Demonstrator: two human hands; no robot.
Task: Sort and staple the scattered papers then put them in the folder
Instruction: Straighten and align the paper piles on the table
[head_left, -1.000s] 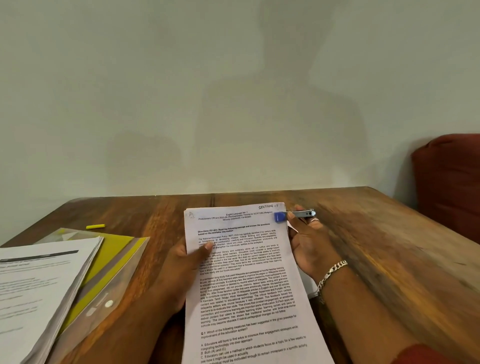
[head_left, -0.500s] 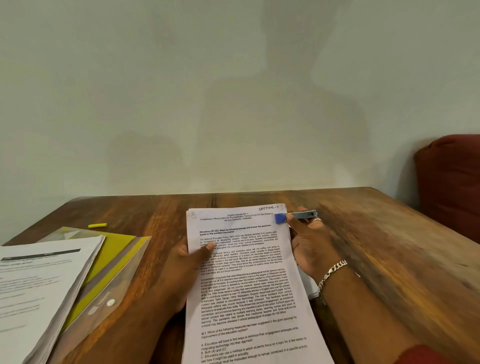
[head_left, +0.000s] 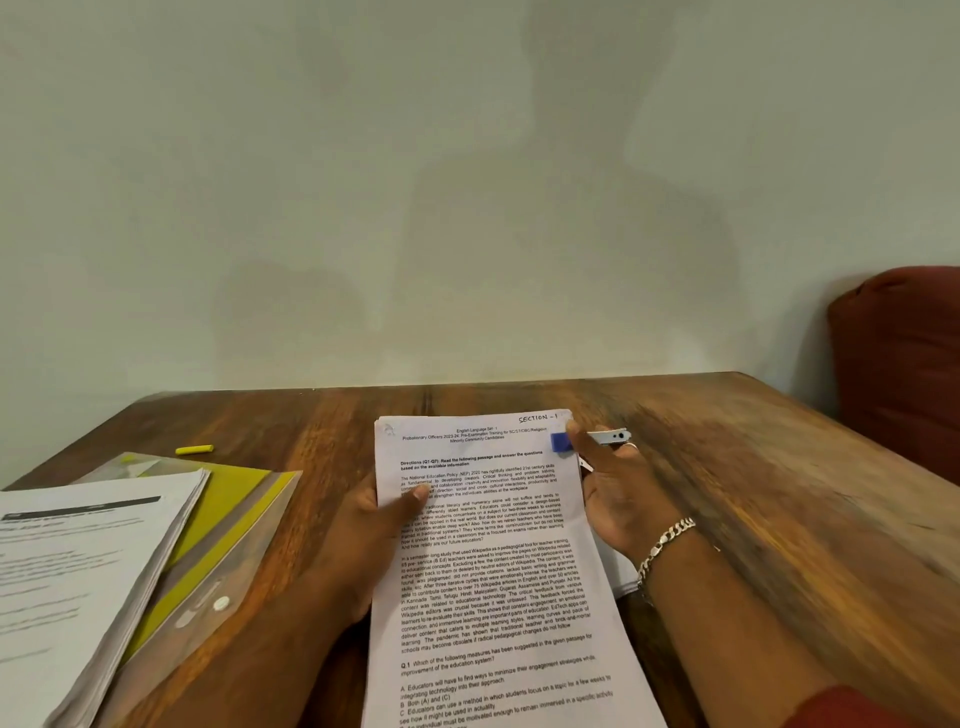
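I hold a set of printed pages (head_left: 493, 571), marked "SECTION - 1" at the top, tilted up above the wooden table (head_left: 753, 493). My left hand (head_left: 374, 540) grips its left edge, thumb on the front. My right hand (head_left: 613, 493) holds a small blue and silver stapler (head_left: 592, 439) clamped over the pages' top right corner. More white paper (head_left: 623, 577) shows under my right wrist. At the left lies a yellow, clear-fronted folder (head_left: 228, 525) with a white snap button, and a stack of printed papers (head_left: 78, 571) covers its left part.
A small yellow object (head_left: 194, 449), like a marker cap, lies on the table behind the folder. A dark red cushion (head_left: 904, 364) stands at the far right edge. A plain pale wall rises right behind the table.
The stapler and my right hand have stayed at the top right corner; my fingertip has slid forward over the stapler's blue end. The pages have barely shifted.
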